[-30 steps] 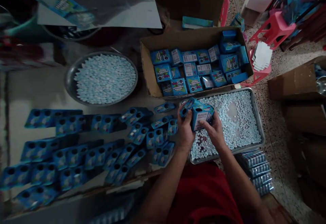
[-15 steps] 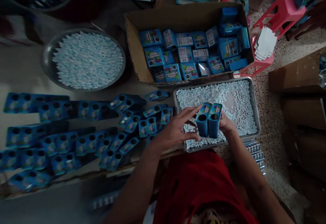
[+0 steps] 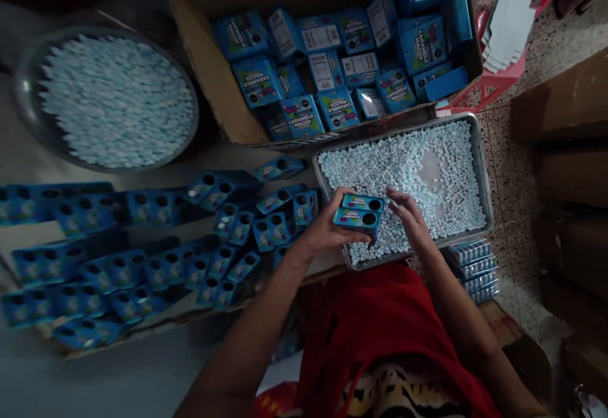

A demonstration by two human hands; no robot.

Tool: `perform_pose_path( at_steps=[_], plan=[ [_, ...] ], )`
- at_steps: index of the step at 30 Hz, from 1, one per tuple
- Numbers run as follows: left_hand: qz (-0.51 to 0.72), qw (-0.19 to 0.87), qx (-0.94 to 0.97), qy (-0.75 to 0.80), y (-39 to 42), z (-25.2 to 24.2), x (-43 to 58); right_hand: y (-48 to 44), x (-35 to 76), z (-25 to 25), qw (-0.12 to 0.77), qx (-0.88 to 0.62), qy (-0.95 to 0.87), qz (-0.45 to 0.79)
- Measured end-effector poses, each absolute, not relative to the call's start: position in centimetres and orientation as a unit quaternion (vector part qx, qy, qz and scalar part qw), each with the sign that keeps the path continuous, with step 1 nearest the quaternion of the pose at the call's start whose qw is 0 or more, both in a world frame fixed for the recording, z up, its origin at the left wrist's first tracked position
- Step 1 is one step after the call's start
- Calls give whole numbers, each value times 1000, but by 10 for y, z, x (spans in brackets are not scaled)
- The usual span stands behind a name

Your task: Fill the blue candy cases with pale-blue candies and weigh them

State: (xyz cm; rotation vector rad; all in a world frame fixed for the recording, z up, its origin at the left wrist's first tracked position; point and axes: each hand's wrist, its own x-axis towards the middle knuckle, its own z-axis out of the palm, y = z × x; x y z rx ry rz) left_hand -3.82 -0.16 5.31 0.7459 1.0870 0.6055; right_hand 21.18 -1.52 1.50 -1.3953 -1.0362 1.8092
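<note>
Two blue candy boxes [image 3: 357, 210], pressed side by side, are gripped in my left hand [image 3: 327, 225], its thumb and fingers round their left end. Each shows a dark round hole on the face turned up to me. My right hand [image 3: 412, 215] is just right of the boxes, fingers apart, holding nothing. Both hands are over the near left part of a metal tray [image 3: 485, 180] spread with small white and pale blue candies [image 3: 370, 168]. A bare patch of tray bottom shows toward its right side.
Behind the tray stands a cardboard box [image 3: 199, 63] of blue candy boxes. Rows of similar holed boxes [image 3: 114, 272] cover the table at left. A metal bowl [image 3: 28, 107] heaped with candies sits back left. Silvery packs [image 3: 475, 269] lie right of the tray, cartons [image 3: 560, 114] beyond.
The two boxes have moved left and turned, from between both hands into my left hand's grip. My right hand has let go of them. The whole view has shifted closer.
</note>
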Motion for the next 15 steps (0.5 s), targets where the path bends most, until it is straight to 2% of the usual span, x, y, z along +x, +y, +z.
perform_pose_path(
  at_steps=[7,11,15],
  plan=[
    [335,709,222,579,-41,39,-23,-21,204,8,229,-426,-555,677],
    [348,660,209,632,-42,29,-43,49,206,-12,212,-479,-725,448],
    [351,639,295,618,10,13,-62,137,193,-38,54,-304,-890,336]
  ],
)
